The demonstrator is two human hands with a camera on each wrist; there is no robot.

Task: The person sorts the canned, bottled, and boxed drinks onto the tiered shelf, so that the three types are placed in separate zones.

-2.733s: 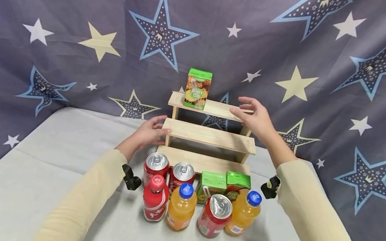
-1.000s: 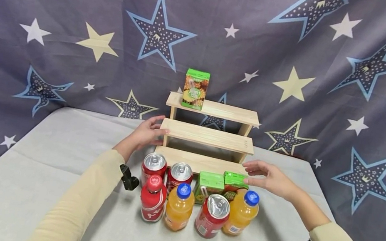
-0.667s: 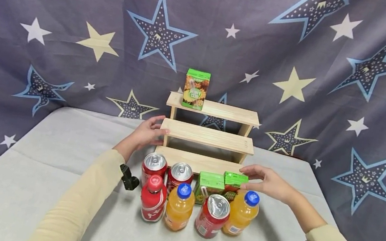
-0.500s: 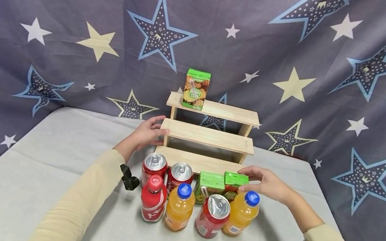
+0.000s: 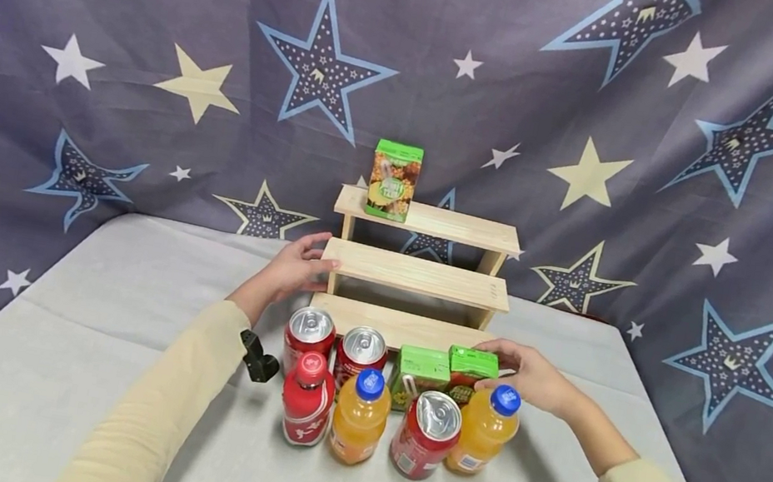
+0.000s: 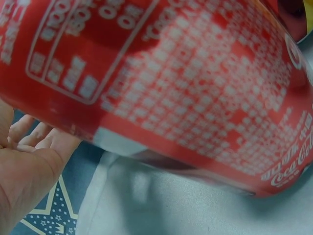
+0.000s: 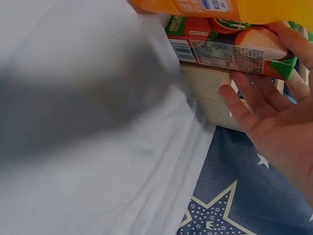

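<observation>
A person's right hand (image 5: 535, 376) grasps a green-topped juice carton (image 5: 471, 370) printed with red fruit, thumb at the front and fingers behind; how hard they press, I cannot tell. The carton stands upright on a cloth-covered table (image 5: 34, 354), just before the near right corner of a three-tier wooden rack (image 5: 419, 273). The left hand (image 5: 291, 266) grips the left end of the rack's middle board, thumb at the near corner, fingers behind. Another juice carton (image 5: 393, 183) stands on the top board, near its left end.

The step in hand appears to be picking up the carton at the right. Space is tight: a blue-capped orange juice bottle (image 5: 483, 433) stands just in front, and a neighbouring green carton (image 5: 423, 369) just to the left. Lifting straight up, before any sideways move, looks wisest. A light squeeze should do (thin card walls probably dent easily). The rear fingers need care beside the lowest board, and a firm left grip would likely keep the rack from sliding if bumped.
</observation>
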